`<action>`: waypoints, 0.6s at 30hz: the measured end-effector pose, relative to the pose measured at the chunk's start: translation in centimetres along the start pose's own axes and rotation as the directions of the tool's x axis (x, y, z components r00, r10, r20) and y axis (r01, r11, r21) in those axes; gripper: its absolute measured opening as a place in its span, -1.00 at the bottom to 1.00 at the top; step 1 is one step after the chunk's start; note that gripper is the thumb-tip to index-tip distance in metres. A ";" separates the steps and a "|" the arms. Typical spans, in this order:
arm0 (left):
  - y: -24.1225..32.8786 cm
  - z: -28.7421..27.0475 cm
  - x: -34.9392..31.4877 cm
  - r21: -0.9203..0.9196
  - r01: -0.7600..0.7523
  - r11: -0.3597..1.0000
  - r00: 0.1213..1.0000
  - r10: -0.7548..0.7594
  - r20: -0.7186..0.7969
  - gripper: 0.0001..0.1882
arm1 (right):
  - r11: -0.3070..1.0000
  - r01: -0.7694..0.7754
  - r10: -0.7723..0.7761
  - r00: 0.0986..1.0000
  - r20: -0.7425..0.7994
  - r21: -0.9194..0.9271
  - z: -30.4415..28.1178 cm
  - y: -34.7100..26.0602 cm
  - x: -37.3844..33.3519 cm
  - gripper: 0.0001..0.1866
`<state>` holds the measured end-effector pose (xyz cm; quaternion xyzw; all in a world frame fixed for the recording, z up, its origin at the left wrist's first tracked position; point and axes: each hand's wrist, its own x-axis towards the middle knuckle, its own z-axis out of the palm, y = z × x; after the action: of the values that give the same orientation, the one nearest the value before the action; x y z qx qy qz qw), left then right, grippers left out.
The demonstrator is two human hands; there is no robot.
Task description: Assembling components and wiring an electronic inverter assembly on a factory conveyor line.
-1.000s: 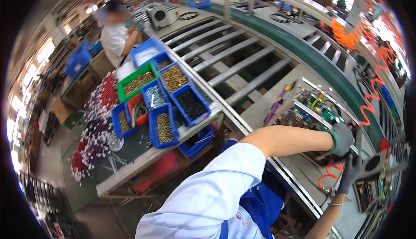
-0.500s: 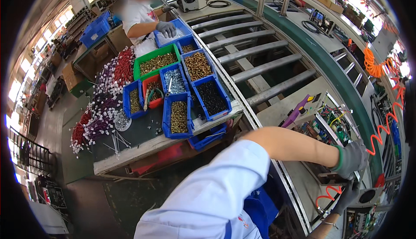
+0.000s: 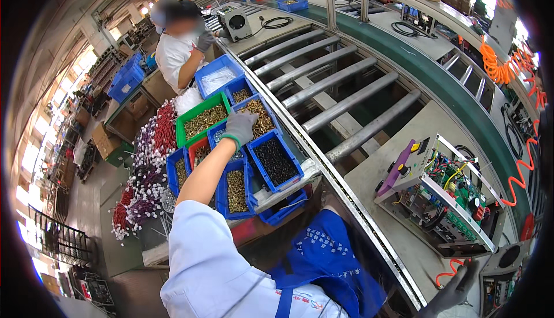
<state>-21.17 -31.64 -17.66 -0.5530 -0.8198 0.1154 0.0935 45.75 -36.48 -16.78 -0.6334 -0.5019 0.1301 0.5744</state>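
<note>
My left hand (image 3: 240, 127), in a grey glove with a green cuff, reaches over the parts bins. Its fingers stretch onto the brass-coloured screws (image 3: 262, 123) in a blue bin, and nothing shows in its grip. Beneath that hand, a bin of silvery screws (image 3: 218, 135) is partly covered. My right hand (image 3: 456, 290), also gloved, hangs at the lower right with fingers apart, holding nothing visible. Close to it stands an opened machine unit (image 3: 456, 194) with a purple-edged front panel (image 3: 396, 169), exposed wiring and green circuit boards.
A bin of black screws (image 3: 274, 161) and a green bin (image 3: 203, 120) flank my left hand. Bundled red and purple wires (image 3: 151, 156) lie left. Rollers (image 3: 352, 98) run beside the bins. An orange coiled hose (image 3: 511, 188) hangs right. A co-worker (image 3: 179, 52) stands at the far end.
My left hand has left the machine unit and swung left to the screw bins. My right hand has drawn nearer the lower edge, its fingers now apart. The co-worker's hand has lifted from the far bin.
</note>
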 end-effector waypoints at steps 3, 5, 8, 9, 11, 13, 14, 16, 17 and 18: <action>-1.7 1.4 0.4 -0.106 -0.034 0.994 0.997 0.027 -0.067 -0.71 | 0.985 0.149 -0.154 0.987 0.053 0.088 3.0 -2.1 -1.1 -0.61; -2.8 0.9 0.7 -0.222 -0.022 0.975 1.000 0.019 -0.012 -0.79 | 0.978 0.174 -0.182 0.981 0.069 0.113 4.3 -3.4 -1.4 -0.60; -3.5 -0.5 1.1 -0.262 -0.029 0.965 0.999 0.023 -0.026 -0.81 | 0.976 0.186 -0.192 0.980 0.055 0.112 4.9 -4.9 -1.7 -0.60; -3.3 -0.9 1.1 -0.307 0.032 0.951 0.999 -0.029 0.014 -0.81 | 0.973 0.193 -0.201 0.978 0.059 0.130 5.0 -5.2 -1.9 -0.61; -2.5 -1.3 0.9 -0.302 0.093 0.949 0.991 -0.059 0.120 -0.77 | 0.969 0.200 -0.211 0.976 0.062 0.145 4.9 -5.7 -2.2 -0.61; -1.5 -1.4 0.8 -0.080 0.001 0.997 0.981 0.015 0.192 -0.64 | 0.984 0.121 -0.128 0.991 0.045 0.134 4.8 -5.8 -2.9 -0.61; -1.1 -1.4 1.1 -0.059 0.012 0.998 0.979 0.000 0.205 -0.68 | 0.984 0.120 -0.127 0.991 0.043 0.133 4.8 -5.8 -3.2 -0.61; -1.4 -1.2 1.5 -0.127 0.031 0.991 0.983 -0.007 0.186 -0.72 | 0.977 0.150 -0.157 0.987 0.039 0.151 4.5 -5.6 -3.6 -0.62; -1.8 -1.0 1.8 -0.205 0.036 0.978 0.984 0.001 0.179 -0.77 | 0.978 0.151 -0.157 0.987 0.033 0.147 4.3 -5.6 -3.7 -0.62; -2.6 -0.7 1.8 -0.223 -0.067 0.973 0.994 0.084 0.067 -0.81 | 0.976 0.166 -0.173 0.984 0.036 0.142 3.9 -5.5 -3.9 -0.61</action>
<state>-23.98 -30.84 -16.13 -0.5858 -0.8090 0.0483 -0.0039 38.38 -38.09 -14.87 -0.5436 -0.5576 0.1303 0.6137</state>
